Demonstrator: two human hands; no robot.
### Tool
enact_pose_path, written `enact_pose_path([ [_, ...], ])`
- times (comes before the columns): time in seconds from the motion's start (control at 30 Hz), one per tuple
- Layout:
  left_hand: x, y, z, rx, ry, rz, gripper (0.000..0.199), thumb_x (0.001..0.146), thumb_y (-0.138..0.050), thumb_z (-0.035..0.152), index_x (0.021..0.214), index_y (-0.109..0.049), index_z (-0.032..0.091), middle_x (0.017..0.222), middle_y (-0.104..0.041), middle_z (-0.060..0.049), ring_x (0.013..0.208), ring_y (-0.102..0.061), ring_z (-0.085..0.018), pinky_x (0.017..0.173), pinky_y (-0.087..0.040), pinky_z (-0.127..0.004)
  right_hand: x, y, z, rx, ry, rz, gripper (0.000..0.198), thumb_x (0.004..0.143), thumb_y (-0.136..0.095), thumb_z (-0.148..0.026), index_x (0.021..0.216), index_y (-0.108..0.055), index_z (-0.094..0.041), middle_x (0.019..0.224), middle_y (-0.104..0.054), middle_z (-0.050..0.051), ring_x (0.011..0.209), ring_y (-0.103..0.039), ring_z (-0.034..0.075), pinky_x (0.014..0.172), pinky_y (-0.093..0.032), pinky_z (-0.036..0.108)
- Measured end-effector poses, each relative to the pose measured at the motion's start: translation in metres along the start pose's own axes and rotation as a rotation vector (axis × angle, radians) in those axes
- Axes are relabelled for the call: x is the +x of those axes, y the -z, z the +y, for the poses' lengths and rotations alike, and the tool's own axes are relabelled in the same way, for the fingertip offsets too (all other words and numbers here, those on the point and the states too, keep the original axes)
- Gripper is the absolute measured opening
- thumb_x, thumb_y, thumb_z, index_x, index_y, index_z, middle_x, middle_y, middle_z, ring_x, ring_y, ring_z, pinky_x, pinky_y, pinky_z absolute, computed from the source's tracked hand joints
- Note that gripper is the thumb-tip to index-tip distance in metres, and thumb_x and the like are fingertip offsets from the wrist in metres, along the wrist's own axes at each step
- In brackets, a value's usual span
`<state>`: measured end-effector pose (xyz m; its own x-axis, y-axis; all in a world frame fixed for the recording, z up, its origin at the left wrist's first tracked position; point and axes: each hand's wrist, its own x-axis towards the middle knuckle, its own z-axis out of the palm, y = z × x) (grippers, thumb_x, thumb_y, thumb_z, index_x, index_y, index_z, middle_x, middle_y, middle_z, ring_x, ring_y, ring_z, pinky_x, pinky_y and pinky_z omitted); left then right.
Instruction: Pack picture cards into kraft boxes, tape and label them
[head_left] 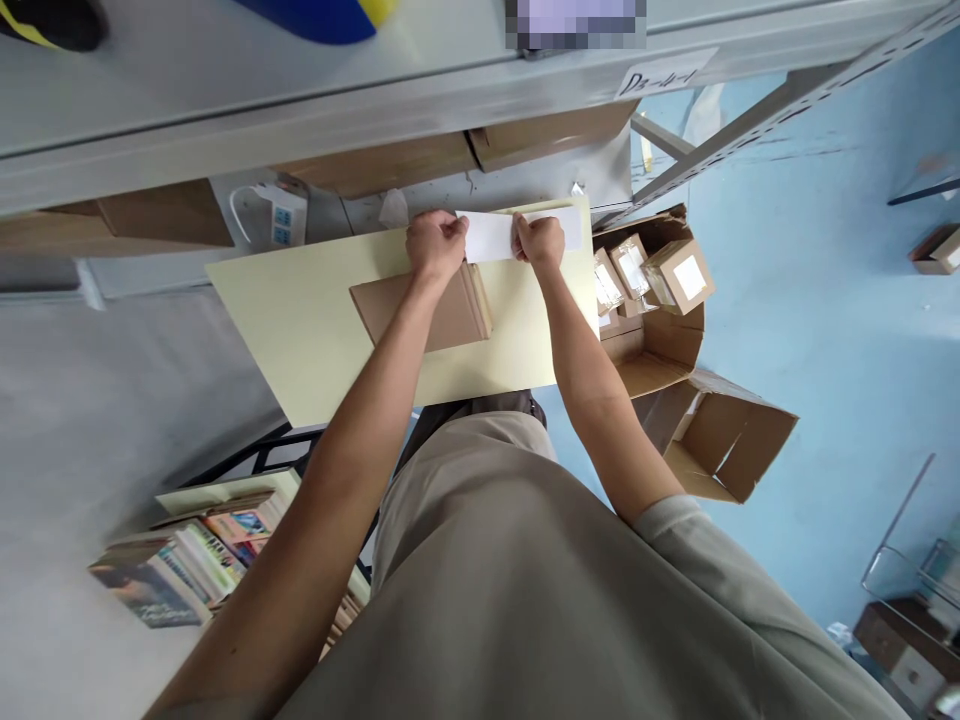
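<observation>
While a grey metal shelf [225, 140] spans the top of the frame, a pale yellow bench [285, 310] takes up the ctr, its surface sloping slightly in view. Rt of ctr, just beside the bench's rt edge: open carton [667, 350] w/ several small boxes [679, 277] inside, white labels on some. Directly below it in frame, a second open carton [765, 440]. Lwr left: pile of books [180, 570], covers and spines partly visible, titles too blurred to read. On bench, nr ctr: flat brown cardboard packet [390, 310], partly hidden by left forearm. Upr left of ctr, past bench's far edge: white power strip [283, 222], sockets facing up.

Left hand [436, 243], upr ctr, above packet in frame; fingers narrow, pinching left end of white paper slip [489, 238]. Right hand [540, 242] to its rt, approx. same height; fingers curled, gripping same slip. Slip location: upr ctr, btwn both hands, over bench's far part. White paper also shows rt of right hand; same pc. or another, can't tell.
</observation>
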<state>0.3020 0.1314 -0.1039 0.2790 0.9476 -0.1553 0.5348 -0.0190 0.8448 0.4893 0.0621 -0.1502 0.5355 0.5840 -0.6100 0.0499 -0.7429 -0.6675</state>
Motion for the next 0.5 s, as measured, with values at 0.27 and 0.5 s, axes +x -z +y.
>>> enact_pose_path([
  [0.27,-0.02,0.03,0.029,0.056,0.076,0.062,0.028,0.109,-0.084,0.044,0.091,-0.079,0.023,0.094,-0.085,-0.007,0.103,-0.085,-0.026,0.104,-0.067,-0.034,-0.006,0.003,-0.004,-0.008,0.009,0.031,0.05,0.117,-0.075,-0.061,0.089,-0.08,-0.02,0.059,-0.072,0.003,0.069,-0.084,0.026,0.096,-0.074,0.043],
  [0.5,-0.11,0.106,0.077,-0.059,-0.01,-0.026,0.034,0.113,-0.079,0.055,0.115,-0.095,0.025,0.096,-0.09,-0.004,0.081,-0.087,-0.02,0.075,-0.072,-0.028,-0.013,0.014,-0.018,0.077,-0.078,-0.058,0.056,0.117,-0.071,-0.067,0.085,-0.078,-0.021,0.06,-0.072,0.004,0.067,-0.083,0.025,0.086,-0.076,0.042],
])
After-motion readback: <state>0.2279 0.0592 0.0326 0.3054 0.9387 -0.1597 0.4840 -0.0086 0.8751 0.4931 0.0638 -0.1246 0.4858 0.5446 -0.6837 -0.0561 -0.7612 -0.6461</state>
